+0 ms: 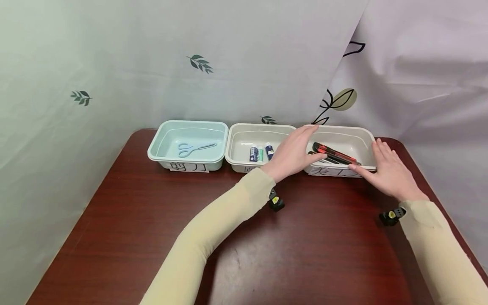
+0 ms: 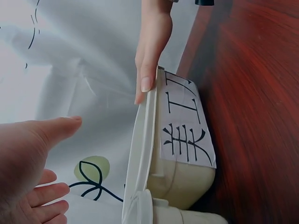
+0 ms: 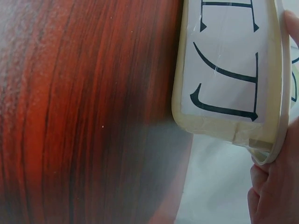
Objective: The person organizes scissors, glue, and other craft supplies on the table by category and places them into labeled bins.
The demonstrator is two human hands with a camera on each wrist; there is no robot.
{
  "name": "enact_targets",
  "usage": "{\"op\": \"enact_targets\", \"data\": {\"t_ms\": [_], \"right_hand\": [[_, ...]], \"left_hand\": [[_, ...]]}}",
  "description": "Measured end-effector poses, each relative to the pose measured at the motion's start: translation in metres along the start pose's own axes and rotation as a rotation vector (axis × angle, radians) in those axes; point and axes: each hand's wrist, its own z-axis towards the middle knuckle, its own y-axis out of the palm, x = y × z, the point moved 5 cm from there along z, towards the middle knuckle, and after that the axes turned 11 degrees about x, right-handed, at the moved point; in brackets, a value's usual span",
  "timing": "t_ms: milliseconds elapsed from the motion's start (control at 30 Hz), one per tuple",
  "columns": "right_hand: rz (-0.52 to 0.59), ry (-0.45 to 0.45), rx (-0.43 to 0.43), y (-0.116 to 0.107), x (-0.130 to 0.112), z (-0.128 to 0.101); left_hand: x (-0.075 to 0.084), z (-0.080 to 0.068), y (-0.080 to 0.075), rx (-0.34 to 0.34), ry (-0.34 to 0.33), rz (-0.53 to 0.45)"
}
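A cream tray (image 1: 343, 128) at the back right of the table holds red and black utility knives (image 1: 333, 153) and carries a paper label (image 1: 324, 171) on its front. My left hand (image 1: 295, 150) lies with straight fingers over the tray's left rim. In the left wrist view the left hand (image 2: 28, 158) is spread beside the tray (image 2: 140, 154), and touch is not plain. My right hand (image 1: 385, 169) rests at the front right corner, thumb along the front rim. The right wrist view shows the label (image 3: 229, 60) and the right hand (image 3: 275, 191) against that corner.
A middle cream tray (image 1: 248, 126) holds small batteries or sticks (image 1: 259, 153). A teal tray (image 1: 190, 123) to the left holds scissors (image 1: 194, 148). All three stand along the back of a dark red wooden table (image 1: 152, 220). Curtains hang close behind and at both sides.
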Motion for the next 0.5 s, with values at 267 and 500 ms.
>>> {"op": "enact_targets", "data": {"t_ms": [267, 500], "right_hand": [[0.001, -0.006, 0.005, -0.002, 0.0, 0.0], [0.003, 0.001, -0.005, -0.001, -0.001, 0.0]], "left_hand": [[-0.007, -0.016, -0.015, 0.031, -0.009, -0.015], [-0.021, -0.037, -0.028, 0.092, 0.022, -0.046]]}}
